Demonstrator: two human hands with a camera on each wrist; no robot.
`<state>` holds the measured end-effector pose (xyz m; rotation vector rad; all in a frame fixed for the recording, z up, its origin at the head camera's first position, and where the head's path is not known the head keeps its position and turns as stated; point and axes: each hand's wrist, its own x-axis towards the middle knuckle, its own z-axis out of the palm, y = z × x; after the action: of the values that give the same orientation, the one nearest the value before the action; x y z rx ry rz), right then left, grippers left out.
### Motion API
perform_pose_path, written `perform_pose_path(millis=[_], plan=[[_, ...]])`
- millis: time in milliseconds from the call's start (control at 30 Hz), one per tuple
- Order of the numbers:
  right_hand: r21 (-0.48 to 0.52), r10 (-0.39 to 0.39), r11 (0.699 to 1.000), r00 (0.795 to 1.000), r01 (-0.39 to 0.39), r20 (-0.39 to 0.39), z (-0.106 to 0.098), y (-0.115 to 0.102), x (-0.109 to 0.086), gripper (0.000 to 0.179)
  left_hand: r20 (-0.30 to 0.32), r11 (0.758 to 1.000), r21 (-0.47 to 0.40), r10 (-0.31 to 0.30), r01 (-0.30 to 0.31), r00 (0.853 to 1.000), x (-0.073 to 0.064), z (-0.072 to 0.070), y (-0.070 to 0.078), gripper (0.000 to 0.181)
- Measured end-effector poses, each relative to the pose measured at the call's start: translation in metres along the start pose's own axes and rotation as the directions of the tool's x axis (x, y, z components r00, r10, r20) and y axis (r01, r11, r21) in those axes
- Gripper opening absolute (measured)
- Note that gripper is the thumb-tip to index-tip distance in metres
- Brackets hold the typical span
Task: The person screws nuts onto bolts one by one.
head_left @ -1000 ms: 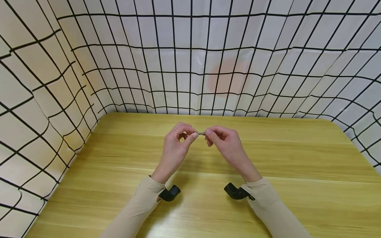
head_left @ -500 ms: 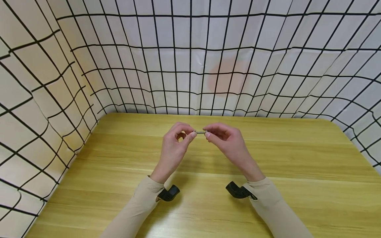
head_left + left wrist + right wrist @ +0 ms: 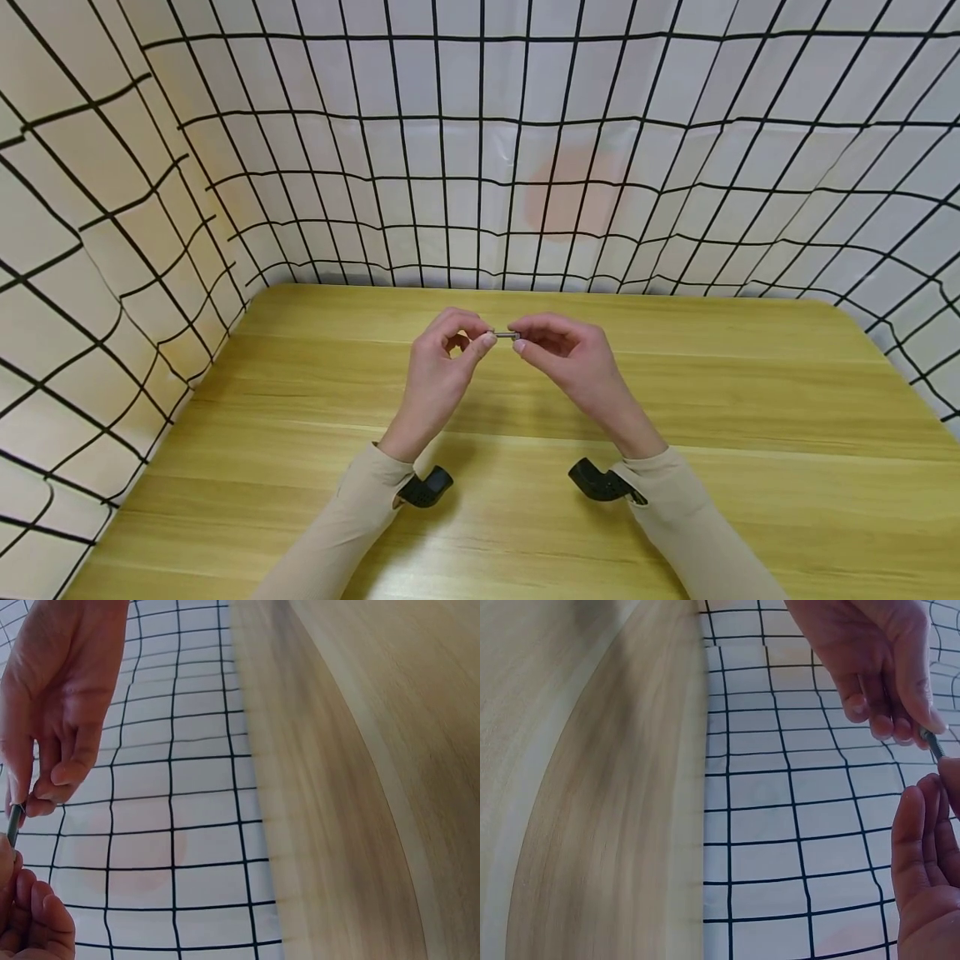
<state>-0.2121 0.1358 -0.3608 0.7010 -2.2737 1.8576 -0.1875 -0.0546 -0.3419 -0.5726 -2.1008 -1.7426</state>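
Note:
A small grey metal bolt (image 3: 506, 335) is held level above the table, between the two hands. My left hand (image 3: 438, 379) pinches its left end between thumb and index finger. At the bolt's wider right end, my right hand (image 3: 577, 358) has its thumb below and index finger above, pinching it. In the right wrist view, thread shows on the bolt (image 3: 934, 744) between the fingertips. The left wrist view has the shank of the bolt (image 3: 13, 824) at its left edge, with the right hand (image 3: 64, 697) above and the left hand (image 3: 37, 919) below. Fingertips hide both ends in part.
Under the hands lies a wood-grain table (image 3: 300, 417). Black netting (image 3: 480, 121) over white sheeting rises behind the table and along its sides. A black wrist camera mount (image 3: 427, 487) sits at the left cuff, another mount (image 3: 600, 481) at the right cuff.
My right thumb and index finger rolled apart, uncovering the bolt's right end, then came slightly left and closer. The left hand's pinch stays nearly still.

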Motion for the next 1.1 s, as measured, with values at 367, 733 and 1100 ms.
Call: perform_pose_path(millis=[367,733,1100], plan=[[-0.031,0.01,0.999,1.0,-0.01,0.014,0.0002,-0.0027,-0.0029,0.018,0.005,1.0,0.017,0.004,-0.004,1.0,-0.0015,-0.0012,-0.0003,0.005],[-0.036,0.004,0.999,1.0,-0.003,0.023,0.0015,0.0002,-0.0041,0.016,-0.002,1.0,0.011,0.006,-0.006,1.0,-0.0033,-0.0008,-0.0029,0.005],[0.001,0.021,1.0,1.0,-0.021,-0.01,0.0018,-0.0002,-0.0035,0.016,0.008,1.0,-0.011,0.017,-0.017,1.0,-0.0029,-0.0018,-0.0001,0.005]])
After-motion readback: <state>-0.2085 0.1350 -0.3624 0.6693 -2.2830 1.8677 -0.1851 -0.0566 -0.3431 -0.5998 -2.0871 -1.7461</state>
